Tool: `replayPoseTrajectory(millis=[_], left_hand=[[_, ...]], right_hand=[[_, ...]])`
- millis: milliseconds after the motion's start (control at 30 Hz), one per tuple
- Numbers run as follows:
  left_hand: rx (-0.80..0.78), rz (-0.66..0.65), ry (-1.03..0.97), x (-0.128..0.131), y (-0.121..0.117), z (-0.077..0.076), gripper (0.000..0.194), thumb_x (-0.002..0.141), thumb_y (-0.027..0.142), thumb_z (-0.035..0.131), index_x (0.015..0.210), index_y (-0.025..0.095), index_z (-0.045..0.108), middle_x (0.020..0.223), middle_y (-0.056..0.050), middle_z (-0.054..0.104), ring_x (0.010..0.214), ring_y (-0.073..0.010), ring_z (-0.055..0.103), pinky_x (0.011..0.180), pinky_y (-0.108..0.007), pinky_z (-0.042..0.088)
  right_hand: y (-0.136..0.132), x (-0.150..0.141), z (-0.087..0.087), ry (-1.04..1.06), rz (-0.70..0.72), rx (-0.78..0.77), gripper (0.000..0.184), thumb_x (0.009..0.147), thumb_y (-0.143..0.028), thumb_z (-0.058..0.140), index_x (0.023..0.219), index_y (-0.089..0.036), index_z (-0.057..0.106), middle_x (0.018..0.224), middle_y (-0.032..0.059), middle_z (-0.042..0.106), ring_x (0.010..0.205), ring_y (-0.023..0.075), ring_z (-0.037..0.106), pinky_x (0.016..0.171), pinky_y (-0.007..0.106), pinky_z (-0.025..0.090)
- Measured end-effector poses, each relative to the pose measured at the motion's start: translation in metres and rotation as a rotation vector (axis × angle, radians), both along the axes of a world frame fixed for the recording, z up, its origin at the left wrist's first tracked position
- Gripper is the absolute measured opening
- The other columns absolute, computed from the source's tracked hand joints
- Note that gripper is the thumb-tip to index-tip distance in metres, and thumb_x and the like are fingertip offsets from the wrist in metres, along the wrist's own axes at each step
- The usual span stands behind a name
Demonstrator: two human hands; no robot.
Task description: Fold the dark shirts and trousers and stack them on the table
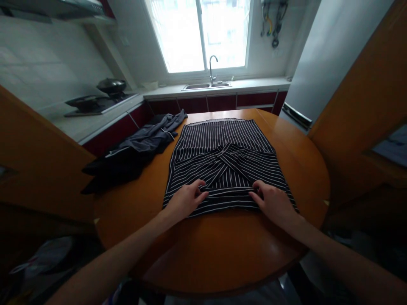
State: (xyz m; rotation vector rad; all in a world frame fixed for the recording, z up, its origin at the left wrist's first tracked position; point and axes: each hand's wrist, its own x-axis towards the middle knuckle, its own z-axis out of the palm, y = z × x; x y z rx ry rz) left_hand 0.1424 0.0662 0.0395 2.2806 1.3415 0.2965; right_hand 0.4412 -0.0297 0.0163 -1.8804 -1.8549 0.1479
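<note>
In the head view, a black garment with white stripes point(222, 131) lies spread out on a round wooden table point(222, 254), its lower edge nearest the person. The stripes run lengthwise on its far part and mostly crosswise on the near part, where two panels meet at a twisted crossing point(225, 150) in the middle. Below that crossing, an arched opening shows more lengthwise stripes, and a flat band of crosswise stripes runs along the near edge.

The left hand point(184, 202) is at the left side of this band, thumb and forefinger parted over the fabric. The right hand point(276, 205) mirrors it at the right side, fingers bent and thumb pointing inward. Whether either hand pinches the cloth or merely rests on it, one cannot tell.

To the left of the striped garment, a heap of dark grey and black clothes point(136, 146) lies at the table's edge, partly hanging over it. Beyond the table runs a white counter point(254, 86) with a sink point(188, 87) and a curved faucet point(211, 70) under a bright window point(178, 38). A lidded pan point(111, 86) stands on the cooktop point(106, 106) at left.
</note>
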Motion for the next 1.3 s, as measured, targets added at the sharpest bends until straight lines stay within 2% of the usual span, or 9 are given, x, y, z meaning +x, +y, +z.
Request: replayPoseTrajectory(millis=[200, 367, 500, 633, 800, 933, 1033, 1200, 1300], left_hand=[[0.159, -0.025, -0.187, -0.002, 0.002, -0.016, 0.029, 0.094, 0.035, 0.061, 0.12, 0.022, 0.061, 0.082, 0.003, 0.06, 0.07, -0.0136, 0.058, 0.067, -0.026, 0.047], [0.395, -0.122, -0.072, 0.0, 0.003, -0.016, 0.033, 0.098, 0.029, 0.058, 0.13, 0.022, 0.06, 0.112, -0.007, 0.066, 0.102, -0.0222, 0.064, 0.091, -0.04, 0.054], [0.585, -0.315, 0.056, 0.007, -0.017, -0.009, 0.049, 0.103, 0.022, 0.043, 0.152, 0.02, 0.042, 0.153, -0.013, 0.048, 0.142, -0.0273, 0.043, 0.117, -0.049, 0.036], [0.477, -0.594, 0.203, 0.006, -0.029, -0.014, 0.068, 0.105, 0.043, 0.043, 0.163, 0.022, 0.015, 0.167, -0.009, 0.027, 0.155, -0.0261, 0.02, 0.126, -0.049, 0.016], [0.398, -0.57, 0.31, -0.026, -0.02, -0.022, 0.071, 0.106, 0.05, 0.035, 0.163, 0.027, 0.001, 0.169, -0.006, 0.018, 0.156, -0.0247, 0.012, 0.126, -0.049, 0.005], [0.402, -0.52, 0.372, -0.058, -0.02, -0.019, 0.067, 0.108, 0.046, 0.034, 0.163, 0.027, 0.001, 0.168, -0.005, 0.019, 0.156, -0.0261, 0.011, 0.126, -0.051, 0.004], [0.424, -0.495, 0.372, -0.079, -0.023, -0.017, 0.066, 0.107, 0.043, 0.037, 0.163, 0.027, 0.006, 0.167, -0.005, 0.024, 0.156, -0.0262, 0.015, 0.126, -0.051, 0.012], [0.514, -0.523, 0.299, -0.108, -0.026, -0.009, 0.06, 0.104, 0.028, 0.047, 0.16, 0.033, 0.027, 0.165, -0.004, 0.032, 0.152, -0.0264, 0.029, 0.122, -0.049, 0.031], [0.54, -0.542, 0.268, -0.118, -0.028, 0.0, 0.061, 0.102, 0.012, 0.043, 0.157, 0.036, 0.034, 0.162, -0.002, 0.038, 0.149, -0.025, 0.037, 0.119, -0.048, 0.038]], right_hand=[[0.005, 0.005, -0.004, 0.191, -0.002, 0.179, 0.01, 0.093, -0.026, 0.058, 0.102, -0.023, 0.062, 0.083, 0.0021, 0.069, 0.074, 0.0197, 0.066, 0.071, 0.033, 0.051], [0.012, 0.006, -0.007, -0.082, 0.03, 0.229, 0.016, 0.095, -0.021, 0.053, 0.104, -0.019, 0.066, 0.097, 0.0105, 0.07, 0.091, 0.0269, 0.065, 0.082, 0.042, 0.053], [0.001, -0.007, -0.007, -0.21, 0.181, 0.276, 0.039, 0.1, -0.019, 0.043, 0.135, -0.019, 0.059, 0.135, 0.0144, 0.062, 0.127, 0.0297, 0.056, 0.104, 0.048, 0.047], [-0.012, -0.003, -0.014, -0.301, 0.496, 0.153, 0.063, 0.102, -0.032, 0.044, 0.161, -0.022, 0.024, 0.164, 0.0083, 0.034, 0.153, 0.0266, 0.026, 0.122, 0.053, 0.028], [-0.021, 0.034, -0.03, -0.382, 0.436, 0.064, 0.069, 0.103, -0.039, 0.042, 0.163, -0.027, 0.011, 0.166, 0.0044, 0.028, 0.155, 0.0258, 0.019, 0.124, 0.059, 0.016], [-0.032, 0.059, -0.035, -0.465, 0.365, 0.137, 0.064, 0.103, -0.033, 0.041, 0.162, -0.028, 0.018, 0.165, 0.0054, 0.03, 0.154, 0.0274, 0.021, 0.124, 0.062, 0.009], [-0.038, 0.075, -0.033, -0.502, 0.345, 0.201, 0.061, 0.102, -0.025, 0.043, 0.16, -0.028, 0.026, 0.164, 0.0073, 0.03, 0.153, 0.0291, 0.024, 0.123, 0.065, 0.01], [-0.043, 0.101, -0.025, -0.44, 0.501, 0.261, 0.064, 0.099, -0.009, 0.04, 0.159, -0.03, 0.03, 0.161, 0.0059, 0.038, 0.149, 0.0244, 0.034, 0.122, 0.055, 0.027], [-0.045, 0.113, -0.021, -0.369, 0.572, 0.273, 0.065, 0.098, -0.006, 0.039, 0.157, -0.031, 0.034, 0.157, 0.0049, 0.045, 0.147, 0.0229, 0.039, 0.12, 0.05, 0.036]])
